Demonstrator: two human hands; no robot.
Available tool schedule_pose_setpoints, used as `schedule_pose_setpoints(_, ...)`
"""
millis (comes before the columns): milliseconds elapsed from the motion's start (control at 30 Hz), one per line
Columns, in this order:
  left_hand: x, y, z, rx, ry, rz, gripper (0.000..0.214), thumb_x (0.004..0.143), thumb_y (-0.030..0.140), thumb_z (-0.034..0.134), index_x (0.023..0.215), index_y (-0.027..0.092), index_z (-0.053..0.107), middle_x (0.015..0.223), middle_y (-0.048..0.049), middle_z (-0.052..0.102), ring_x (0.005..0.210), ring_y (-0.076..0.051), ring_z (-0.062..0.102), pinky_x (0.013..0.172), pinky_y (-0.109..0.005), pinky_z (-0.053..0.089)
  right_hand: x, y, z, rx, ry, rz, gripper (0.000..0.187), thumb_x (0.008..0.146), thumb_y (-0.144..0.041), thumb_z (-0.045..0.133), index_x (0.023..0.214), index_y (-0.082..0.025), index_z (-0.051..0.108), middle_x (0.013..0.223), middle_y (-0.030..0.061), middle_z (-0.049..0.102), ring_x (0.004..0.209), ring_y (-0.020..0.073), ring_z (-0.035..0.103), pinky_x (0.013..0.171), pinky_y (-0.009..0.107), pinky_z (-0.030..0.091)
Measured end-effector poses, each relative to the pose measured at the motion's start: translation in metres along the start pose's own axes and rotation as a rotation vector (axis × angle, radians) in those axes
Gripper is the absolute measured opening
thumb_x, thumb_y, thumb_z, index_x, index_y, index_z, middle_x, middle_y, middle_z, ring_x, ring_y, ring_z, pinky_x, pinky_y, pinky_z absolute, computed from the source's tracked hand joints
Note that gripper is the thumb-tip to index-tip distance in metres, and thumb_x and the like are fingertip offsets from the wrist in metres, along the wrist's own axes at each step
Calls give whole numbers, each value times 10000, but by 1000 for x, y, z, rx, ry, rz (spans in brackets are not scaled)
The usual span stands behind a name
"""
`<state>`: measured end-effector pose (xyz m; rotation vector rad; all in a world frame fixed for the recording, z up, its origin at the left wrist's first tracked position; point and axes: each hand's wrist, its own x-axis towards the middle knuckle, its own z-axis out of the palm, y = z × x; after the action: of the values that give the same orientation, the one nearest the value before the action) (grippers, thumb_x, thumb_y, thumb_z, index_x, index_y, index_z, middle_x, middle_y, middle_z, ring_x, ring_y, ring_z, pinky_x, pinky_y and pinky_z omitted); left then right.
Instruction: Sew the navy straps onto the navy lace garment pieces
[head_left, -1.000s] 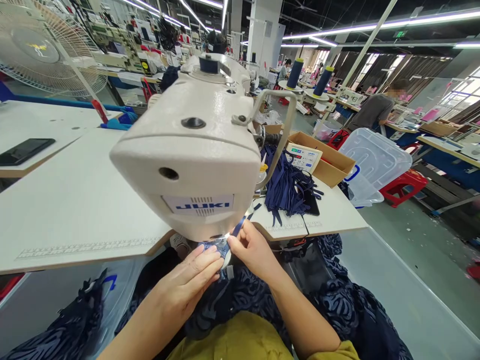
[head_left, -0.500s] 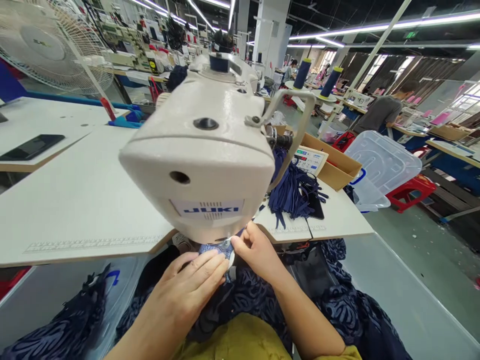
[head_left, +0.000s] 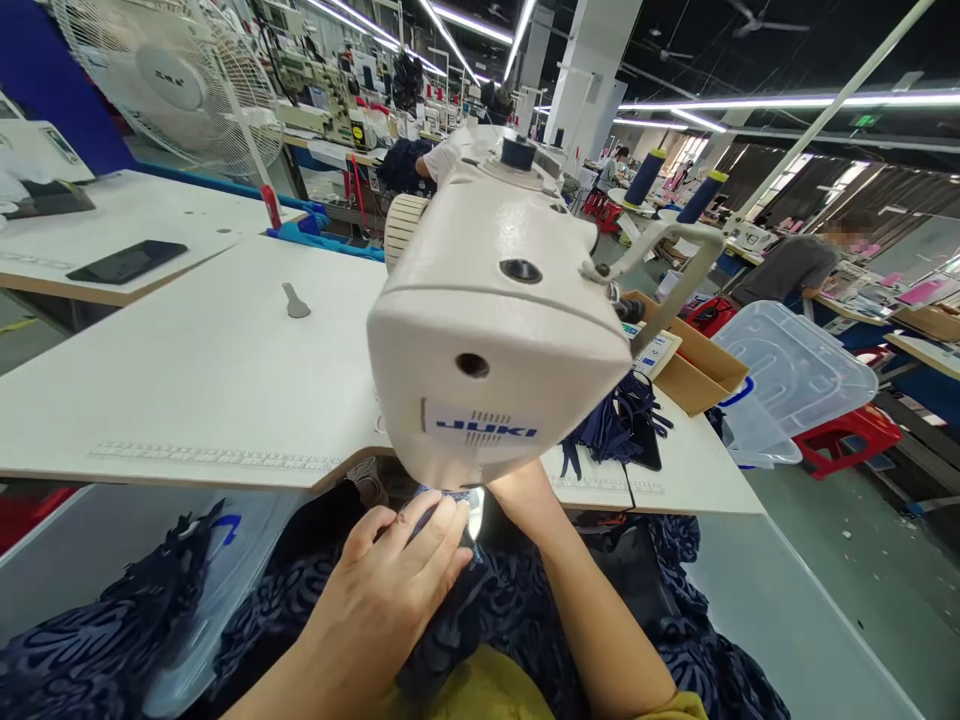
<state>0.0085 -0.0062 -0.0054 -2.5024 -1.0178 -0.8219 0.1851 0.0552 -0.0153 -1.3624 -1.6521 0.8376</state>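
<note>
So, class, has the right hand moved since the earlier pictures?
Yes: the right hand has moved forward, in behind the machine head, which now hides its fingertips.

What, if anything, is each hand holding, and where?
Left hand: fingers on the fabric just below the machine head; grip unclear. Right hand: fingertips hidden, cannot tell.

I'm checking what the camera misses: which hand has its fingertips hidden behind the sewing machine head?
The right hand: its fingertips are hidden behind the sewing machine head, while the left hand shows its fingers just below it.
</note>
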Motion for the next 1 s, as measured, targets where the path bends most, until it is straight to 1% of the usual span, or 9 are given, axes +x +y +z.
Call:
schedule_pose_setpoints(233,4,2,2,-19,5,-32,257,917,225,524,1159,195,607,1105,-6,710,982,-177,637,828,-337,335,5,6,4,-33,8,31,69,766,-184,579,751,-212,639,529,-29,529,601,173,543,677,316,478)
schedule_pose_setpoints(300,5,5,3,-36,42,-62,239,930,217,500,1136,192,618,1084,-2,716,962,-172,641,826,-339,332,4,6,5,-42,7,34,71,768,-181,580,771,-210,646,548,-23,548,617,175,553,682,315,483)
schedule_pose_setpoints(400,5,9,6,-42,92,-118,245,955,211,451,1126,184,625,1075,-11,719,942,-176,645,835,-352,326,3,5,5,-51,25,15,76,766,-180,582,784,-202,653,568,-19,571,639,174,568,693,305,491)
schedule_pose_setpoints(533,4,13,7,-63,72,-140,235,951,202,468,1122,187,628,1089,-12,713,951,-175,644,851,-354,328,3,2,4,-57,56,-18,79,770,-190,575,759,-191,653,573,-16,589,634,166,575,699,287,498)
schedule_pose_setpoints(600,3,13,8,-73,80,-144,236,950,199,467,1121,181,628,1092,-17,712,949,-176,644,845,-355,330,2,1,5,-56,59,-34,94,777,-198,560,750,-191,650,602,-5,616,626,163,578,688,281,499)
schedule_pose_setpoints(700,0,12,10,-78,94,-154,245,957,210,453,1126,173,627,1096,-20,712,946,-183,645,845,-367,331,2,2,6,-57,62,-68,126,786,-210,532,751,-192,651,715,30,676,672,172,604,690,280,502)
schedule_pose_setpoints(833,-1,13,12,-63,87,-161,242,954,227,466,1127,175,626,1101,-11,711,935,-172,646,851,-361,340,2,5,7,-42,62,-120,175,796,-235,516,852,-193,676,906,69,719,856,201,644,804,303,501)
schedule_pose_setpoints(933,-2,14,12,-51,85,-170,252,961,251,451,1126,180,628,1114,-9,707,952,-172,639,855,-357,346,4,6,7,-40,43,-112,247,800,-254,505,960,-198,684,949,73,727,855,204,657,816,311,513)
schedule_pose_setpoints(1000,-3,13,12,-43,85,-187,260,959,267,455,1138,182,623,1119,-8,704,976,-179,630,854,-354,349,5,6,6,-73,20,-136,284,797,-257,505,1007,-205,690,957,75,730,898,220,659,845,327,515)
